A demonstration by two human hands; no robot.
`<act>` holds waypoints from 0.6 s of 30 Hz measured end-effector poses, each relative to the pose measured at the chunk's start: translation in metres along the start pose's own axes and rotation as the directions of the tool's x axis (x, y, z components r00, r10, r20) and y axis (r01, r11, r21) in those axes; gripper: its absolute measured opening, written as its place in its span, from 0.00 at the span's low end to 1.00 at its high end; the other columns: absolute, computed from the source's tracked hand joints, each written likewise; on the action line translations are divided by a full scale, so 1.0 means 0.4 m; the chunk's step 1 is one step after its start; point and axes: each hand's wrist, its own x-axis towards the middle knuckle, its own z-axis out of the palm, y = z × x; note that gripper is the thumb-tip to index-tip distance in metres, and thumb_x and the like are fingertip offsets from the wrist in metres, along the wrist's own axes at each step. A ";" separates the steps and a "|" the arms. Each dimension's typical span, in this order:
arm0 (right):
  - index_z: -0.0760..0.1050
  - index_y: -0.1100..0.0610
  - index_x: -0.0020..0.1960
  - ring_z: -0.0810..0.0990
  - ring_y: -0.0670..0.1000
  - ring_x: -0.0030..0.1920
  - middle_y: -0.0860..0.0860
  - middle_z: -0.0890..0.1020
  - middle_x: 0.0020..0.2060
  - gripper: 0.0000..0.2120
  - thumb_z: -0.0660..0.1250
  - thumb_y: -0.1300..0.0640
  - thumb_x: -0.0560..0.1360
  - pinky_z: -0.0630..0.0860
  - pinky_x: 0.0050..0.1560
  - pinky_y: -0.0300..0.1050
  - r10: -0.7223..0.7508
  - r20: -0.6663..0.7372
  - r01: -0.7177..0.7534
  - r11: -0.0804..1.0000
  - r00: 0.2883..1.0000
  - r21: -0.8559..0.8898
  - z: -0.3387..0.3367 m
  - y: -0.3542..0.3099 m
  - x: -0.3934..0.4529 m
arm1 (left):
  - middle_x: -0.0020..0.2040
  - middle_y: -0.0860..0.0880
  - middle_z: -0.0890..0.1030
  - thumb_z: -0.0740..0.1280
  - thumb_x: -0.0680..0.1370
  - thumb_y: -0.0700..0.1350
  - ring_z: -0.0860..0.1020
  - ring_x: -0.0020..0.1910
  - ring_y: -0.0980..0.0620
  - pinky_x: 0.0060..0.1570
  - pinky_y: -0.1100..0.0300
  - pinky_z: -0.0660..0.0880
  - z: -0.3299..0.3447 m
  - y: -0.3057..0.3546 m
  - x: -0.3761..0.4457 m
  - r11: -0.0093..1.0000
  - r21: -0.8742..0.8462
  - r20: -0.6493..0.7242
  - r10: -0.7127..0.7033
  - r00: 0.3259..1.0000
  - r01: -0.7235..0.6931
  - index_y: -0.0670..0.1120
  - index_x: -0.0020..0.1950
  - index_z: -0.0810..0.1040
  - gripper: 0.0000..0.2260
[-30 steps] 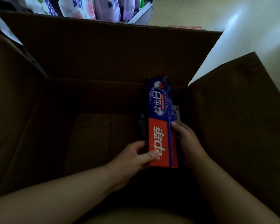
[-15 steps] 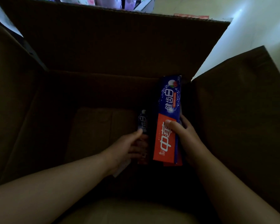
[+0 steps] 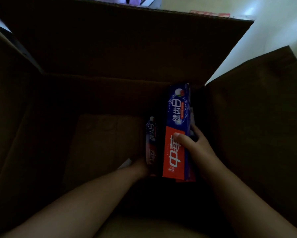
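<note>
The right grip (image 3: 197,148) is clamped round a long blue-and-red cardboard toothpaste carton (image 3: 177,121), thumb across its red face, near the far right corner inside a big brown cardboard box (image 3: 127,48). The left grip (image 3: 140,166) lies low, touching a second, shadowed toothpaste carton (image 3: 151,140). Its fingers are hidden, so I cannot tell whether it is holding anything.

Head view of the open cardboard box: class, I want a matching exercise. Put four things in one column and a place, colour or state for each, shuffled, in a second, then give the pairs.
1 right hand
2 left hand
3 cardboard box
4 floor

A pale, glossy, outside at upper right
B grips the bright toothpaste box, thumb on its red half
C brown, open at the top
D at the near end of the dim toothpaste box, fingers hidden

Pairs: 1-B; 2-D; 3-C; 4-A
</note>
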 end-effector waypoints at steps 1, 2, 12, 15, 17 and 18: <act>0.54 0.42 0.76 0.83 0.55 0.49 0.55 0.77 0.60 0.42 0.73 0.53 0.69 0.80 0.42 0.50 -0.002 -0.008 0.002 1.000 1.000 -0.009 0.002 0.000 -0.002 | 0.70 0.43 0.68 0.60 0.81 0.38 0.67 0.70 0.43 0.66 0.60 0.65 0.001 -0.005 0.010 1.000 0.003 -0.021 0.014 1.000 -0.013 0.37 0.73 0.62 0.21; 0.54 0.42 0.76 0.83 0.55 0.49 0.55 0.77 0.60 0.42 0.73 0.53 0.70 0.80 0.42 0.50 -0.003 -0.014 0.003 1.000 1.000 -0.012 0.004 -0.001 -0.003 | 0.70 0.43 0.69 0.60 0.81 0.40 0.68 0.69 0.44 0.67 0.58 0.65 0.001 -0.014 0.018 1.000 -0.002 -0.036 0.019 0.999 -0.019 0.38 0.73 0.62 0.21; 0.55 0.45 0.76 0.83 0.55 0.49 0.56 0.78 0.59 0.40 0.72 0.52 0.70 0.79 0.41 0.49 0.004 -0.036 -0.003 1.000 0.999 0.023 -0.002 -0.011 -0.004 | 0.70 0.44 0.71 0.69 0.73 0.56 0.71 0.67 0.46 0.68 0.50 0.69 0.013 -0.105 0.095 0.996 0.067 -0.147 0.067 0.987 -0.058 0.46 0.74 0.64 0.33; 0.56 0.45 0.76 0.83 0.55 0.48 0.56 0.78 0.58 0.43 0.73 0.51 0.67 0.79 0.41 0.49 0.003 -0.038 -0.002 1.000 0.999 0.027 -0.006 -0.013 -0.008 | 0.72 0.46 0.67 0.72 0.68 0.60 0.69 0.69 0.47 0.69 0.54 0.65 -0.007 -0.073 0.056 0.988 0.141 -0.130 0.082 0.988 -0.063 0.47 0.75 0.61 0.40; 0.56 0.46 0.76 0.83 0.55 0.48 0.56 0.79 0.57 0.44 0.72 0.49 0.64 0.78 0.41 0.49 -0.002 -0.029 0.003 1.000 1.000 0.022 -0.009 -0.016 -0.008 | 0.74 0.41 0.63 0.73 0.73 0.49 0.64 0.72 0.42 0.70 0.54 0.62 -0.024 -0.066 0.052 0.984 0.178 -0.156 0.054 0.986 -0.026 0.43 0.75 0.59 0.36; 0.56 0.46 0.76 0.82 0.55 0.48 0.56 0.79 0.57 0.43 0.72 0.49 0.65 0.78 0.40 0.48 -0.005 -0.023 0.006 1.000 1.000 0.024 -0.009 -0.017 -0.008 | 0.74 0.39 0.63 0.73 0.73 0.47 0.64 0.72 0.41 0.70 0.52 0.62 -0.029 -0.067 0.056 0.977 0.210 -0.178 0.059 0.982 -0.021 0.42 0.75 0.59 0.35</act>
